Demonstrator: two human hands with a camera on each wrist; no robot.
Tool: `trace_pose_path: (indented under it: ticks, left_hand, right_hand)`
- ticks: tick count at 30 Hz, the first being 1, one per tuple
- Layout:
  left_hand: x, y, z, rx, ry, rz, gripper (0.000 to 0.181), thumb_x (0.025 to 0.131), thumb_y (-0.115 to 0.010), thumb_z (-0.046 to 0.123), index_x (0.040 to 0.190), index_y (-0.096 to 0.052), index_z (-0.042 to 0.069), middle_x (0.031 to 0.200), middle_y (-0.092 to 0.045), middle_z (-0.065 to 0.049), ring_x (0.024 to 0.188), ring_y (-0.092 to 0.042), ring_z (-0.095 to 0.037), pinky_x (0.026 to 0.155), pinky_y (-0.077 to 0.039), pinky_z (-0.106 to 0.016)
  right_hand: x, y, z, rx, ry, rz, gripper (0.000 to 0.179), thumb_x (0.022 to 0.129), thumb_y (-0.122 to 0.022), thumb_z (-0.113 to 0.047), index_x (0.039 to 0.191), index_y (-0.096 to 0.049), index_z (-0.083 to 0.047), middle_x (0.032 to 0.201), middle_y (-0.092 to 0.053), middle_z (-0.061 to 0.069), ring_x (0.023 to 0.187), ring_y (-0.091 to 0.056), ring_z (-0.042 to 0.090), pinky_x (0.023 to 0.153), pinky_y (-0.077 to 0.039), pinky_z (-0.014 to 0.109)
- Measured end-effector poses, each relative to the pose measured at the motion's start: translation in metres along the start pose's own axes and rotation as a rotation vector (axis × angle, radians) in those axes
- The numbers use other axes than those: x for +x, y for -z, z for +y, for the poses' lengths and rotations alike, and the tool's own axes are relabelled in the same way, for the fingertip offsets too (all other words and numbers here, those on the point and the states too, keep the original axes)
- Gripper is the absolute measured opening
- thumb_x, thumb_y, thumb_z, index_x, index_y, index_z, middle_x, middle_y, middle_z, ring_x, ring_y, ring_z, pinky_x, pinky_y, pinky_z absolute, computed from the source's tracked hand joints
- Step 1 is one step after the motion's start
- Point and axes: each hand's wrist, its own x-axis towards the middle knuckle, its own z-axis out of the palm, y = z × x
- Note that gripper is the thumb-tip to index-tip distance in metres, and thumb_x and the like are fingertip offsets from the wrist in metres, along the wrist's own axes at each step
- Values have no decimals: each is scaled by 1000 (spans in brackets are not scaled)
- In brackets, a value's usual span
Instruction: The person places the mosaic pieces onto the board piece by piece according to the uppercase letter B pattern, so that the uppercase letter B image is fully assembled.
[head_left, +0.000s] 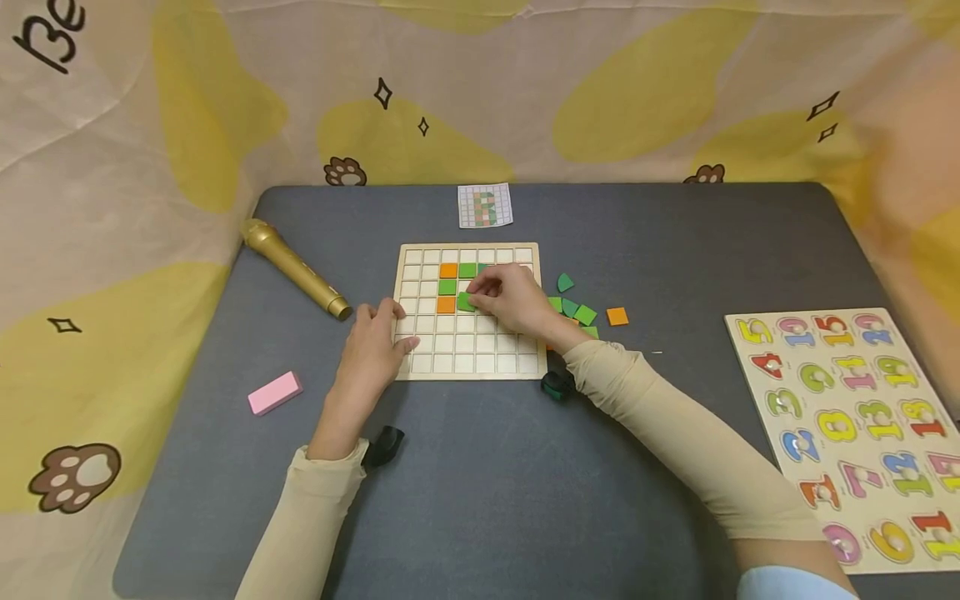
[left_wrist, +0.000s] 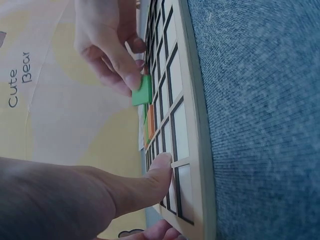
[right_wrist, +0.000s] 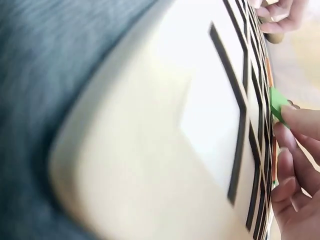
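A wooden grid board (head_left: 435,365) lies in the middle of the table, with orange and green square tiles in several cells of its upper part. My right hand (head_left: 514,298) pinches a green square tile (left_wrist: 143,91) between thumb and fingers, close over the board beside an orange tile (head_left: 446,305). In the right wrist view the same green tile (right_wrist: 277,104) shows at the fingertips. My left hand (head_left: 372,348) rests on the board's left edge, its thumb (left_wrist: 160,172) lying on the grid and its fingers at the frame.
Loose green tiles (head_left: 585,314) and an orange tile (head_left: 617,316) lie right of the board. A pattern card (head_left: 485,206) lies behind it. A gold microphone (head_left: 296,267) and pink block (head_left: 275,393) are at left, a number puzzle (head_left: 855,425) at right.
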Motion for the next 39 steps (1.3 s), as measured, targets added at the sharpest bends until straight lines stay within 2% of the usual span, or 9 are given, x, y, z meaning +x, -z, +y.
trace_pose_path:
  ticks: [4,8,13,18,21,26,29,34,39]
  left_hand:
    - [0,1,0,-2,-4,0,42,100,-75,16,132,-51,3,129,-48,-28,108,-59,-51,88,-49,-61]
    - [0,1,-1,-5,-1,-4,42,100,-75,16,132,-50,4,129,-47,-28,106,-59,-51,87,-49,-61]
    - [0,0,-1,-9,3,-2,42,100,-75,16,132,-51,4,129,-48,-28,107,-58,-50,87,-49,-61]
    - [0,0,-1,-11,5,0,42,100,-75,16,132,-51,4,128,-48,-28,106,-58,-49,87,-49,-60]
    - [0,0,-2,-11,5,0,42,99,-76,16,132,-51,4,128,-48,-28,106,-58,-49,87,-49,-60]
    - [0,0,-2,-11,2,1,42,100,-75,16,132,-51,4,128,-48,-28,106,-58,-49,87,-49,-60]
    - [0,1,-1,-10,-2,-2,42,100,-75,16,132,-51,3,129,-48,-28,107,-59,-50,88,-50,-61]
    - [-1,1,-1,-14,-4,-6,41,101,-74,16,133,-51,3,132,-48,-29,107,-59,-51,87,-50,-61]
    - [-1,1,-2,-13,0,0,42,100,-75,16,132,-51,3,129,-48,-28,105,-59,-50,87,-49,-61]
  right_hand:
    - [2,-2,-4,-82,-11,-1,9,96,-80,-15,102,-83,-9,97,-74,6,89,-66,20,80,-51,31]
    - [1,1,-7,-165,-24,3,9,94,-82,-18,101,-86,-14,102,-70,4,97,-60,21,81,-48,34]
    - [-4,10,-2,-163,-25,-9,8,95,-80,-14,101,-86,-13,104,-70,6,95,-55,24,78,-44,36]
    - [-9,30,15,-105,0,-32,9,95,-78,-10,101,-84,-7,107,-69,11,98,-54,26,88,-41,39]
    - [-13,47,25,-106,6,-53,12,96,-76,-8,105,-83,-5,109,-68,14,103,-52,29,94,-38,43]
    - [-18,76,39,-138,-65,-91,19,99,-74,-8,117,-79,-4,121,-64,18,116,-53,37,105,-39,53]
    - [-20,91,45,-159,-118,-108,22,99,-73,-6,121,-76,-5,128,-61,19,121,-52,38,107,-41,55]
    - [-25,107,53,-186,-119,-99,24,94,-76,2,117,-79,-5,122,-67,18,109,-56,35,95,-44,47]
    - [-29,111,59,-199,-98,-73,24,91,-77,8,112,-81,-3,111,-71,17,91,-59,29,79,-45,37]
